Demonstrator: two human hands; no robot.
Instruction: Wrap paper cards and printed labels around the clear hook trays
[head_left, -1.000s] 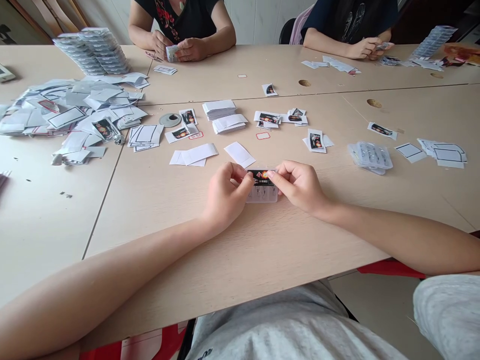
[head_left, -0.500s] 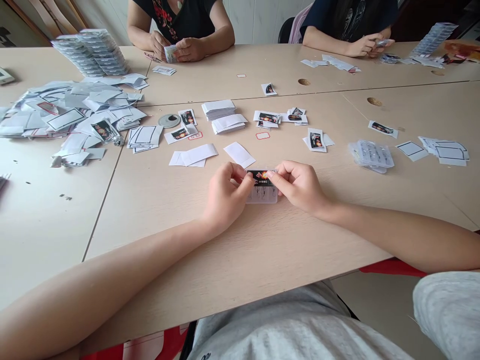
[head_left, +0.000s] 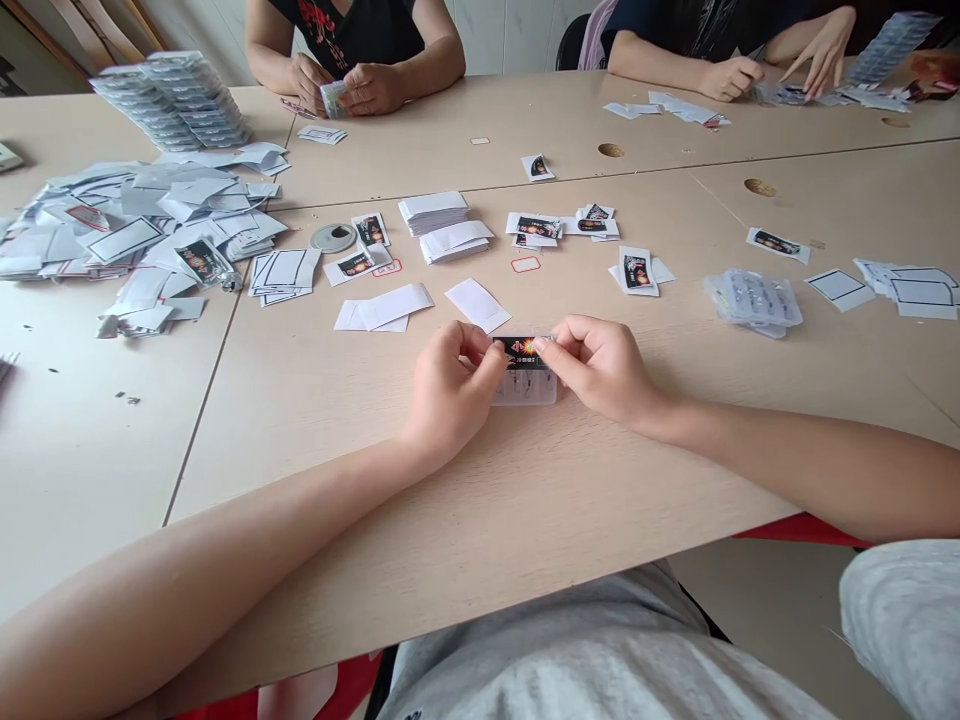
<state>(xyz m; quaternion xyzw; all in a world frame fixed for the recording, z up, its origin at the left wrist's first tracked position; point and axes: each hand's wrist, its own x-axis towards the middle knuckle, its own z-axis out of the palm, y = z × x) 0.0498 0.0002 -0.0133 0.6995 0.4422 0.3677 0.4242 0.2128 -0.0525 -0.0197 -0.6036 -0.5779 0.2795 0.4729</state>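
A small clear plastic box (head_left: 525,388) with little compartments lies on the table between my hands. Across its upper part is a black sticker (head_left: 523,353) with a red and orange burst and pale lettering. My left hand (head_left: 454,392) pinches the sticker's left end, thumb on top. At the right end, the thumb of my right hand (head_left: 604,368) presses on the sticker, its fingers curled behind. What is inside the box is too small to make out. A blank white paper slip (head_left: 478,305) lies just beyond my left hand.
Several clear boxes (head_left: 754,300) are stacked at the right, near blank black-bordered labels (head_left: 919,288). A paper heap (head_left: 142,220) and tall box stacks (head_left: 172,100) stand at the left. White slips (head_left: 442,225) and a tape roll (head_left: 333,238) lie ahead. Two people work across the table.
My hands stay on the sticker and box with hardly any movement. The view has shifted slightly. Across the table at the right, a person's hand has lowered toward the items on the table.
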